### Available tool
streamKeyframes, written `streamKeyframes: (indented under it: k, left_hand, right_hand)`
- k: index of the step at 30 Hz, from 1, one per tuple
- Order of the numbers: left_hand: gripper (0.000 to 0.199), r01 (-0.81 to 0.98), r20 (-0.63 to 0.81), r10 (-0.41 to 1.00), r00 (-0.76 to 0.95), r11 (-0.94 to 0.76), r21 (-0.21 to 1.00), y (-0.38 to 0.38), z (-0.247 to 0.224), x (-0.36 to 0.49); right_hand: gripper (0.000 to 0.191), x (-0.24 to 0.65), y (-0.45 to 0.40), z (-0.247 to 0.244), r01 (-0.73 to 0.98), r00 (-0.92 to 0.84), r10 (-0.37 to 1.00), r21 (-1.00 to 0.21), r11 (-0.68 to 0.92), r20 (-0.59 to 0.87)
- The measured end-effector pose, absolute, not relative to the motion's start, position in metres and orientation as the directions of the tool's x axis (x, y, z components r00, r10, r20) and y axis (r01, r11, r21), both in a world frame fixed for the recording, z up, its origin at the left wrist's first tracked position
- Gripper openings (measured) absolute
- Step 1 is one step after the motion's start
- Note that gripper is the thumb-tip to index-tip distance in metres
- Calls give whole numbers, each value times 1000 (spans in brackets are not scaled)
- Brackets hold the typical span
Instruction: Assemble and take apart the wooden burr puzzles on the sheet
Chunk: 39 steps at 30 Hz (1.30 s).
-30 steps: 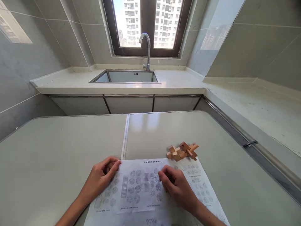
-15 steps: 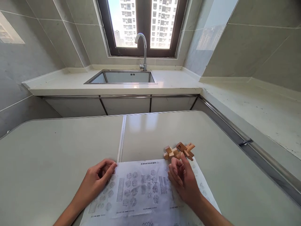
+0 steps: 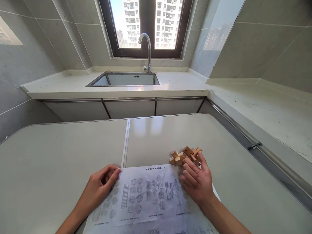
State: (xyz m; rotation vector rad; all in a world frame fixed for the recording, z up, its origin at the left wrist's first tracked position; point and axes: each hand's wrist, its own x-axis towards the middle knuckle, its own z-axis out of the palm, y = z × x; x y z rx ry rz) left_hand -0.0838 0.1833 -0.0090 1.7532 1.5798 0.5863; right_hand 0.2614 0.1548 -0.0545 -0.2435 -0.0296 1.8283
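Note:
A printed paper sheet (image 3: pixel 146 208) with rows of small diagrams lies on the light table. My left hand (image 3: pixel 103 182) rests at its upper left corner, fingers curled, thumb and forefinger pressed together at the paper's edge. Beyond the sheet's upper right edge sit several wooden puzzle pieces: a pale interlocked cluster (image 3: pixel 177 157) and darker brown pieces (image 3: pixel 188 151) marked with numbers. My right hand (image 3: pixel 198 178) is over the right part of the sheet, just in front of the wooden pieces, its index finger raised near the piece marked 2 and its fingers apart, holding nothing.
The table (image 3: pixel 60 156) has a seam (image 3: pixel 126 143) left of the middle. Behind it runs a counter (image 3: pixel 180 85) with a sink (image 3: pixel 131 79) and a faucet (image 3: pixel 149 53) under a window. Another counter (image 3: pixel 273 113) with a metal rail lies on the right.
My right hand has moved to the right and turned, its index finger now near the right end of the wooden pieces. My left hand has stayed in place at the paper.

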Motion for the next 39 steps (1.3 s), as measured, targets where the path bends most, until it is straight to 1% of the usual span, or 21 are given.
streamKeyframes:
  k: [5,8,11,21,33,36,39]
  left_hand:
    - [48,653,-126,978,165,-12,757,181,-8,-83]
    - [48,641,-133,977,165,-3,768,181,-9,-83]
    - [47,630,-134,976,172,-5,776,181,-11,-83]
    - [44,609,-112,976,189,-27,793,180,-16,-87]
    - [43,611,-90,978,188,-45,791,180,-14,-84]
    - [42,618,-85,978,190,-52,784,180,-13,-84]
    - [44,628,-75,978,192,-64,775,180,-12,-83]
  right_hand:
    - [62,266,157,-59,-965,-247,964,-68,-254,-96]
    - [60,268,157,-61,-966,-242,967,-71,-247,-80]
    - [57,269,157,-61,-968,-231,969,-80,-238,-84]
    - [51,269,156,-56,-979,-203,972,-12,-206,-121]
    - [48,268,153,-51,-977,-161,977,-116,-178,-143]
    - [46,267,152,-49,-968,-153,978,-179,-177,-142]
    - [42,266,152,-47,-944,-143,981,-281,-175,-133]
